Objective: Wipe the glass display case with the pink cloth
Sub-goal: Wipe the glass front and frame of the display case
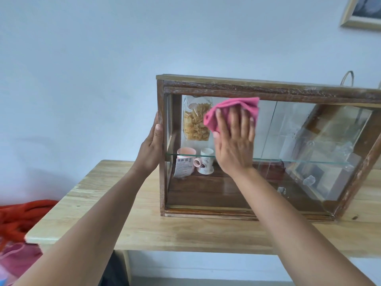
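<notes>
A dark wooden glass display case [268, 87] stands on a light wooden table [144, 228]. My right hand [234, 141] lies flat, fingers spread, pressing the pink cloth [228, 107] against the upper left of the front glass. My left hand [150, 149] grips the case's left side post, thumb on the front edge. Inside the case are a bag of snacks [194, 122] on the glass shelf and two mugs [193, 164] below it.
A red and pink heap of fabric [22, 221] lies left of the table. A framed picture [362, 13] hangs on the pale wall at top right. A rounded handle [347, 78] pokes up behind the case. Glass knobs [308, 180] show at the case's lower right.
</notes>
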A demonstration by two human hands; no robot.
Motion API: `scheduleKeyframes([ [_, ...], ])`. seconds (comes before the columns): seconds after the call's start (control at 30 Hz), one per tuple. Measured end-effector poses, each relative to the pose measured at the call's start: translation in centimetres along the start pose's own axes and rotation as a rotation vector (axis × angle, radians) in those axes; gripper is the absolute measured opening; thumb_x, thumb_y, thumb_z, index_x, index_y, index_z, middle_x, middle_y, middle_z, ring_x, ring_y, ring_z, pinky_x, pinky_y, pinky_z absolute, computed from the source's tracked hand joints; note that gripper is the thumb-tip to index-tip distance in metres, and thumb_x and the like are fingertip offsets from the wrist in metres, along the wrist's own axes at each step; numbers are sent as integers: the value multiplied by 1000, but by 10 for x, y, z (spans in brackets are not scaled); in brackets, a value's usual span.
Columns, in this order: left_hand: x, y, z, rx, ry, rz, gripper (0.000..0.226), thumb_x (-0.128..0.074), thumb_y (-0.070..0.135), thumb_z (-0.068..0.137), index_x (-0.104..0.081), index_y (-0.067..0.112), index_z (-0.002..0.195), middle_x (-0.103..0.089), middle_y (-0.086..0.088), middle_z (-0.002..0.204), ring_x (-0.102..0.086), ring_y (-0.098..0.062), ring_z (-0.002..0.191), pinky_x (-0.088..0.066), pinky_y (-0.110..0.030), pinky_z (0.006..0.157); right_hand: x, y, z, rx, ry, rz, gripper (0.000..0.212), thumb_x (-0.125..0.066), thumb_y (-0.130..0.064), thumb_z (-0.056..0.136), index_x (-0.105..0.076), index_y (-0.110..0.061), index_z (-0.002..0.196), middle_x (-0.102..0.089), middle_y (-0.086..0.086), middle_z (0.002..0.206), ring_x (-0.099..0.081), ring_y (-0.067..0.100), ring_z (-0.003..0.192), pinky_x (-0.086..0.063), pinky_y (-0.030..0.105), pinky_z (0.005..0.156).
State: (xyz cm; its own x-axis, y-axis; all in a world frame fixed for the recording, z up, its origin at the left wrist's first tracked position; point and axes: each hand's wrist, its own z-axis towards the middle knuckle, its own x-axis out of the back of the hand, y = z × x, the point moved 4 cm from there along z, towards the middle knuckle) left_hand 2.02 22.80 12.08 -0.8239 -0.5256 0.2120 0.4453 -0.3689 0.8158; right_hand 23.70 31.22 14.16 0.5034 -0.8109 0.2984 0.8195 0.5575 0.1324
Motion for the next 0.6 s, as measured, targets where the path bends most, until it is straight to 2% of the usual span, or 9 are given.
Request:
scheduleKeyframes([
  [0.07, 2, -1, 0, 9, -2, -44, 57, -23, 55, 106, -26, 35, 160, -26, 22, 163, -19, 8, 149, -14, -31, 128, -4, -32, 14, 106, -9, 9, 53, -33, -43, 106, -30, -21, 154, -25, 10, 161, -17, 33, 149, -3, 50, 124],
  [0.13, 3, -2, 1, 37, -4, -68, 58, -25, 60, 104, -31, 37, 158, -31, 18, 162, -23, 4, 149, -18, -34, 128, -7, -63, 21, 246, -30, 19, 51, -36, -43, 106, -36, -22, 153, -32, 10, 161, -22, 33, 149, -5, 52, 124],
  [0.23, 3, -4, 1, 85, -42, -91, 64, -19, 74, 96, -41, 47, 150, -48, -1, 155, -42, -20, 145, -36, -48, 119, -15, -89, 21, 309, -50, 24, 56, -37, -41, 107, -24, -21, 158, -23, 5, 165, -16, 31, 153, -3, 50, 125],
  [0.3, 4, -4, 0, 85, -63, -126, 65, -15, 72, 97, -42, 46, 150, -58, -2, 146, -54, -22, 135, -47, -48, 110, -23, -95, 4, 299, -85, 23, 61, -33, -40, 107, -13, -17, 160, -9, 5, 167, -4, 31, 154, 1, 50, 125],
  [0.37, 4, -6, -2, 99, -52, -150, 70, -15, 73, 95, -38, 42, 153, -55, -2, 150, -52, -22, 138, -45, -47, 112, -29, -99, -36, 348, -179, 39, 61, -30, -41, 108, -11, -16, 160, -7, 7, 168, -4, 32, 154, 0, 51, 125],
  [0.47, 3, -5, -6, 76, -49, -134, 70, -21, 79, 93, -33, 46, 154, -41, -6, 159, -36, -32, 148, -32, -57, 120, -36, -95, -116, 576, -397, 0, 61, -34, -46, 106, -22, -19, 159, -32, 7, 161, -16, 33, 152, 2, 50, 125],
  [0.57, 5, 1, -8, 46, -54, -102, 58, -28, 77, 93, -30, 61, 149, -38, 20, 159, -33, -17, 150, -29, -54, 122, -36, -86, -156, 807, -573, -103, 60, -44, -51, 100, -35, -28, 154, -52, -2, 149, -43, 21, 141, -4, 41, 125],
  [0.6, 5, 3, -9, 46, -60, -101, 57, -30, 77, 93, -30, 62, 148, -38, 23, 158, -34, -14, 150, -29, -53, 122, -36, -84, -151, 846, -592, -111, 59, -44, -49, 100, -35, -29, 154, -53, -3, 148, -45, 19, 139, -8, 40, 124],
])
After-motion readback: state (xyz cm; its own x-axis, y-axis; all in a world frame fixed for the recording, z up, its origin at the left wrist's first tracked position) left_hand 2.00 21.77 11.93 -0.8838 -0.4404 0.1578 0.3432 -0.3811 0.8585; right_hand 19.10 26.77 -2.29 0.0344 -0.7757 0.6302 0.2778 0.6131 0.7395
